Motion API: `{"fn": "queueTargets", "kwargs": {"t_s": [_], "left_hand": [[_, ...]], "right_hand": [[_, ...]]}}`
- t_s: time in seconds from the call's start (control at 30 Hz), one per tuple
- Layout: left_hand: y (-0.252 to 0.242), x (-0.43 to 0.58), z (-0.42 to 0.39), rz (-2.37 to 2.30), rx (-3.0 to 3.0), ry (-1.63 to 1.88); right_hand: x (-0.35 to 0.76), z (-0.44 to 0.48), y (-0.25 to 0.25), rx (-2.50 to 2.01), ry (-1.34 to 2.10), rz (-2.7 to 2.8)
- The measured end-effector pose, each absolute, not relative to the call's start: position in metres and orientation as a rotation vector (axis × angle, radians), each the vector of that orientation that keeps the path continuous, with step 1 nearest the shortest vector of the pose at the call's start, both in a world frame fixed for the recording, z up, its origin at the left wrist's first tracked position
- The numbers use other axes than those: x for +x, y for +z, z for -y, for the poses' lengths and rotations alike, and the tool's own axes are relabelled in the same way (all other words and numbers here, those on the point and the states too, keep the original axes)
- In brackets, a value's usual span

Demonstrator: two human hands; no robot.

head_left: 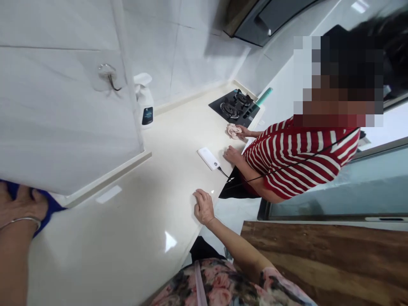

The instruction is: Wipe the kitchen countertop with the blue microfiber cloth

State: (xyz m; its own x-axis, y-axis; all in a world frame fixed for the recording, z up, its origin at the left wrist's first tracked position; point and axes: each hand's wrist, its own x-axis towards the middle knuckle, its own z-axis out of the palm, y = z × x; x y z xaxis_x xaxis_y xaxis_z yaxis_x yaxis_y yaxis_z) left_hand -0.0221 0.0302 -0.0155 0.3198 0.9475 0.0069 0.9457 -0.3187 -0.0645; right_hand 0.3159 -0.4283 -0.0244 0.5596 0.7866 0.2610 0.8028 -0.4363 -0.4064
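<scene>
My left hand, with a thin metal bangle on the wrist, presses a blue cloth against the foot of the white tiled wall at the far left. My right hand lies flat on the front edge of the cream countertop, fingers together and holding nothing. Further along the counter another person in a red-and-white striped top has one hand on a pink cloth and the other hand beside a white power bank with a cable.
A white spray bottle stands by the wall corner. A black two-burner gas hob sits at the counter's far end under a range hood. A metal hook is on the wall. A wooden surface lies lower right.
</scene>
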Motion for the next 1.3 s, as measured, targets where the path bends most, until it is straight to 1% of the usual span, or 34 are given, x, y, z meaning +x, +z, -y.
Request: {"fn": "queueTargets", "kwargs": {"t_s": [0.07,0.13,0.37,0.7,0.8,0.93,1.07,1.2,1.3], "left_hand": [[-0.011,-0.021,-0.015,1.917,-2.520,-0.178],[-0.005,-0.019,0.003,1.988,-2.529,-0.269],[-0.001,-0.014,0.066,2.171,-2.465,-0.249],[0.013,0.022,0.198,2.265,-2.401,-0.232],[0.009,0.039,0.238,2.206,-2.436,-0.193],[-0.003,0.069,0.290,2.009,-2.570,-0.141],[-0.014,0.110,0.332,1.771,-2.720,-0.193],[-0.018,0.141,0.349,1.601,-2.829,-0.298],[-0.018,0.144,0.347,1.543,-2.893,-0.337]], "right_hand": [[0.317,0.429,-0.025,-2.311,-0.024,1.268],[0.317,0.429,-0.027,-2.314,-0.009,1.264],[0.315,0.429,-0.032,-2.287,-0.027,1.293],[0.317,0.430,-0.037,-2.222,0.000,1.391],[0.316,0.428,-0.040,-2.214,0.015,1.392],[0.313,0.425,-0.040,-2.196,0.020,1.377],[0.312,0.423,-0.037,-2.203,0.061,1.368],[0.312,0.424,-0.036,-2.203,0.033,1.365],[0.313,0.426,-0.038,-2.185,0.005,1.371]]}}
